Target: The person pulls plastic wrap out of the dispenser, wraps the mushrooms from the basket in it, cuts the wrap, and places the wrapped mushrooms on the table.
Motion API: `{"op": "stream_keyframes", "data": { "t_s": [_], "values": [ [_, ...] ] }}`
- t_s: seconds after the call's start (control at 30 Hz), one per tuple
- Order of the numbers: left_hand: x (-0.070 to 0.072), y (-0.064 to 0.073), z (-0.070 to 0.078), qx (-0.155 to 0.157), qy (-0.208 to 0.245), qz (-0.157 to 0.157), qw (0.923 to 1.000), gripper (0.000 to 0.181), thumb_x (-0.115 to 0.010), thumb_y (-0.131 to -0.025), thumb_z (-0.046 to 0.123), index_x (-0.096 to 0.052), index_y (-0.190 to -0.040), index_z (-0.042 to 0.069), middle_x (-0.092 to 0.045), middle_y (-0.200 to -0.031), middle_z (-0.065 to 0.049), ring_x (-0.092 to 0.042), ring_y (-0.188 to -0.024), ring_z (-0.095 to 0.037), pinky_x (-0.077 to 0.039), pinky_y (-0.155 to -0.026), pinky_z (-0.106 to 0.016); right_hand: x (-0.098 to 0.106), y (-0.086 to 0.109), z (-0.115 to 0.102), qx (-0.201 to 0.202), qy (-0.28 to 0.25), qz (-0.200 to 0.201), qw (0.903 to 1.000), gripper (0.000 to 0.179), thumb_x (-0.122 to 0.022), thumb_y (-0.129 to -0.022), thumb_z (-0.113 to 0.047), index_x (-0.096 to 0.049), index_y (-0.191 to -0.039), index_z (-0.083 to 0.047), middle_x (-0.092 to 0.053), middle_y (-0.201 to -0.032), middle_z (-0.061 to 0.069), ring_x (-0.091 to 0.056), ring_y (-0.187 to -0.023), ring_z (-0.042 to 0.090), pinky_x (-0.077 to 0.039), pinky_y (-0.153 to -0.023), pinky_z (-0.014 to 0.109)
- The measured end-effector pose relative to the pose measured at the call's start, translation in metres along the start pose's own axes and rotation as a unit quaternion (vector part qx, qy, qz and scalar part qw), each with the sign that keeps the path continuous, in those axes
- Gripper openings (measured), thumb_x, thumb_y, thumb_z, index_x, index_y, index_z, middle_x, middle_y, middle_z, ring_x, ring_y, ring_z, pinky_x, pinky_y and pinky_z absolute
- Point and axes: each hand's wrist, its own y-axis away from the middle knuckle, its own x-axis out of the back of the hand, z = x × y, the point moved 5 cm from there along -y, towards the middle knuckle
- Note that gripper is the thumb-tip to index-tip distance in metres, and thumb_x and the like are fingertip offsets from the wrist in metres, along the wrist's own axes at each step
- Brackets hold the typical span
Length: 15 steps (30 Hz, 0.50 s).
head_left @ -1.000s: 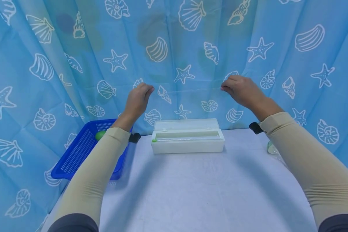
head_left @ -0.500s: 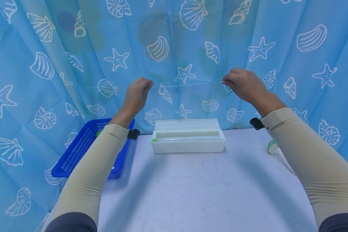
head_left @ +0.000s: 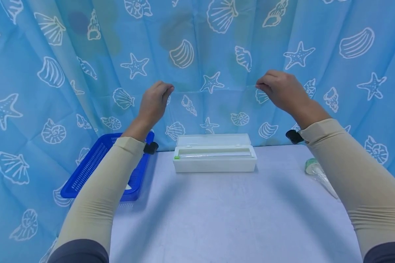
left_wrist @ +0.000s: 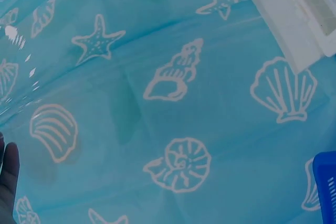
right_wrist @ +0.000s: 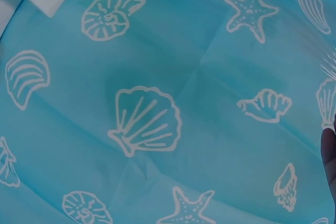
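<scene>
Both hands are raised in front of the curtain, apart from each other. My left hand (head_left: 153, 101) pinches one corner of a clear sheet of plastic wrap (head_left: 228, 88), and my right hand (head_left: 283, 89) pinches the other. The sheet's upper edge runs nearly level between them; glints show on the plastic wrap (left_wrist: 13, 35) in the left wrist view. Below stands a white wrap dispenser box (head_left: 214, 165), its lid (head_left: 214, 139) raised. A green slide cutter (head_left: 176, 157) sits at its left end. Whether the sheet still joins the box I cannot tell.
A blue mesh basket (head_left: 85, 170) stands at the left, partly behind the left sleeve, with something white inside. Near the right sleeve lies a pale green and white object (head_left: 312, 167) with clear plastic trailing. A blue seashell curtain (head_left: 197, 47) hangs behind the white-covered table (head_left: 217, 219).
Both hands have risen, lifting the sheet's upper edge, and have drawn slightly farther apart. The box has stayed in place. More of the pale green and white object shows beside the right sleeve.
</scene>
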Motion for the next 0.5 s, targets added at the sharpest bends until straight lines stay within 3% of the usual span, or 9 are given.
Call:
{"op": "stream_keyframes", "data": {
  "t_s": [0.5],
  "values": [
    [0.020, -0.009, 0.020, -0.037, 0.020, 0.034, 0.9986, 0.024, -0.052, -0.101, 0.016, -0.068, -0.105, -0.002, -0.064, -0.096, -0.012, -0.062, -0.090, -0.024, -0.051, -0.080, -0.033, 0.025, -0.002, -0.004, 0.026, 0.005, 0.029, 0.9992, 0.009, -0.066, -0.091, 0.000, -0.070, -0.097, 0.003, -0.063, -0.090, 0.015, -0.064, -0.081, 0.031, -0.054, -0.074, 0.044]
  ]
}}
